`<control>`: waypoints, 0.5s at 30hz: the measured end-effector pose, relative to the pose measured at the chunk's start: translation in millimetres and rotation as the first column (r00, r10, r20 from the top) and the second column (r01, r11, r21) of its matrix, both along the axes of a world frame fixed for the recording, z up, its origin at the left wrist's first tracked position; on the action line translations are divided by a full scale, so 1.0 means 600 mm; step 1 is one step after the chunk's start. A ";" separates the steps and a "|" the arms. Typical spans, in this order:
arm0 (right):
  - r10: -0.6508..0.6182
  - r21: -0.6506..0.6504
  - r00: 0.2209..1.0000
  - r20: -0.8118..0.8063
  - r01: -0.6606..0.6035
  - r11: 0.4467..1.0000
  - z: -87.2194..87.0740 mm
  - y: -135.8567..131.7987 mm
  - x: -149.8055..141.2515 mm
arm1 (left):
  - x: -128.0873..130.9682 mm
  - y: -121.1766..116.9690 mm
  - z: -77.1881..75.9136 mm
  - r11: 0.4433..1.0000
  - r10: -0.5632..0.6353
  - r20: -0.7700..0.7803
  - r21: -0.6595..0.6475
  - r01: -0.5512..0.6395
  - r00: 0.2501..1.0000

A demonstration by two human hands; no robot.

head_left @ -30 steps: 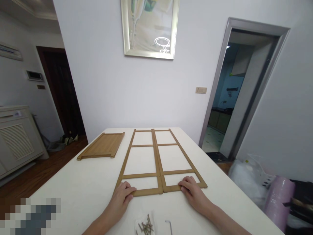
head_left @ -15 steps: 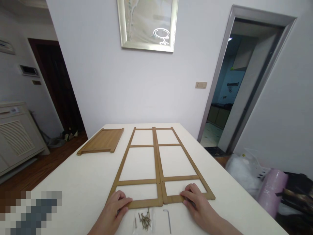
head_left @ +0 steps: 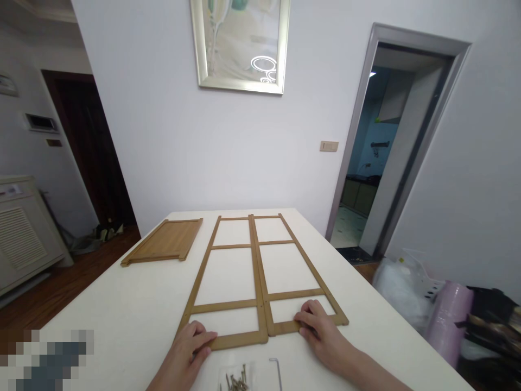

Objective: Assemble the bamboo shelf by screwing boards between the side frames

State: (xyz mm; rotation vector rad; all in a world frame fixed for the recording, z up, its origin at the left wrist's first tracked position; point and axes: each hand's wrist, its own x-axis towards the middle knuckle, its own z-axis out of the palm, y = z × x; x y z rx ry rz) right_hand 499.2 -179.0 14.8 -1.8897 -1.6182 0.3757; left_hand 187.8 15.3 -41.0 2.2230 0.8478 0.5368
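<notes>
Two ladder-like wooden frames lie flat and side by side on the white table [head_left: 134,320]. My left hand [head_left: 191,347] grips the near rail of the left wooden frame [head_left: 223,307], thumb on the near side and fingers over the top. On the near rail of the right wooden frame [head_left: 295,296], my right hand [head_left: 319,328] has its fingers closed in the same way. Between my forearms lie a clear bag of screws [head_left: 236,380] and a bent hex key [head_left: 278,374], both partly cut off by the bottom edge of the view.
A slatted wooden panel [head_left: 165,241] lies at the table's far left. Beyond the table stands a white wall with a framed picture [head_left: 240,86]. Right of the table, a pink roll [head_left: 450,320] and clear plastic wrap [head_left: 401,293] sit on the floor.
Both frames have come somewhat closer to me, with my hands still on their near rails. Over the last half second the left and right rails are slightly less even. The camera has shifted too.
</notes>
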 end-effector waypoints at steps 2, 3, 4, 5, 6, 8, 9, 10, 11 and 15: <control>-0.008 -0.008 1.000 0.017 0.009 1.000 0.005 0.009 0.006 | 0.006 0.007 0.002 1.000 0.001 -0.016 0.001 -0.001 1.000; -0.008 -0.020 1.000 0.030 0.008 1.000 0.008 0.013 0.009 | 0.008 0.009 0.002 1.000 -0.001 -0.029 -0.004 0.001 1.000; -0.007 -0.034 0.999 0.042 0.008 0.999 0.010 0.016 0.014 | 0.010 0.011 0.002 1.000 -0.002 -0.041 -0.008 0.001 0.999; -0.009 -0.041 0.999 0.050 0.011 0.999 0.012 0.020 0.020 | 0.010 0.013 0.003 1.000 -0.004 -0.051 -0.007 0.004 0.999; -0.015 -0.041 0.998 0.054 0.018 0.999 0.013 0.025 0.028 | 0.011 0.014 0.004 1.000 -0.009 -0.058 -0.004 0.009 0.998; -0.048 -0.001 0.997 0.060 0.048 0.999 0.011 0.036 0.049 | 0.011 0.016 0.010 1.000 -0.021 -0.060 0.000 0.022 0.998; -0.075 0.037 0.995 0.068 0.073 0.997 0.008 0.044 0.061 | 0.012 0.018 0.014 1.000 -0.024 -0.058 -0.003 0.024 0.998; -0.110 0.083 0.991 0.082 0.103 0.991 0.002 0.052 0.074 | 0.014 0.021 0.020 1.000 -0.018 -0.054 -0.008 0.018 0.998; -0.148 0.130 0.984 0.101 0.134 0.982 -0.005 0.060 0.085 | 0.018 0.025 0.027 1.000 -0.005 -0.052 -0.013 0.004 0.999; -0.238 0.294 0.947 0.213 0.170 0.940 -0.041 0.088 0.111 | 0.048 0.050 0.054 0.998 0.063 -0.053 0.030 -0.062 0.997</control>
